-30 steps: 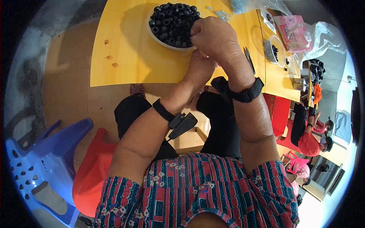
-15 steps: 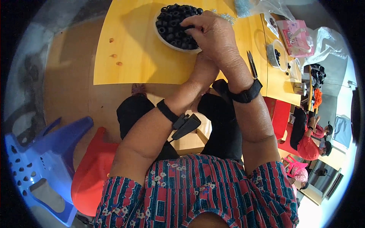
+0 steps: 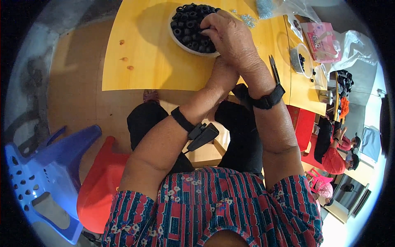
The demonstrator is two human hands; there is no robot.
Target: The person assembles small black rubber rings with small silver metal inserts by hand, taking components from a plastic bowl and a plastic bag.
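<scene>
Black, glossy and hollow, the beads (image 3: 191, 24) crowd right up to the fingertips of the right hand (image 3: 230, 37), and here the forefinger curls over toward the thumb with only a narrow dark gap between them; whether a bead sits in that pinch or simply shows behind it, I cannot tell. Tucked beneath comes the left hand (image 3: 224, 69), its fingers hidden by the right, so how open they are and what they hold is anyone's guess. Now to the pieces themselves: they look light and stiff, probably smooth enough to skid off a careless fingertip, and hardly fragile. The best grip, I'd judge, is thumb and forefinger across the outer wall of a single bead, leaving the hole free, and picking from the top of the heap. That heap lies just left of the right fingertips and under them, filling a pale round bowl (image 3: 179, 43) on the yellow table (image 3: 144, 76). Further out, small clear beads (image 3: 248, 19) scatter beyond the right hand, dark snips (image 3: 274, 71) lie beside the right wrist, and off to the right a clear tub (image 3: 294, 61) holds a few more black pieces
</scene>
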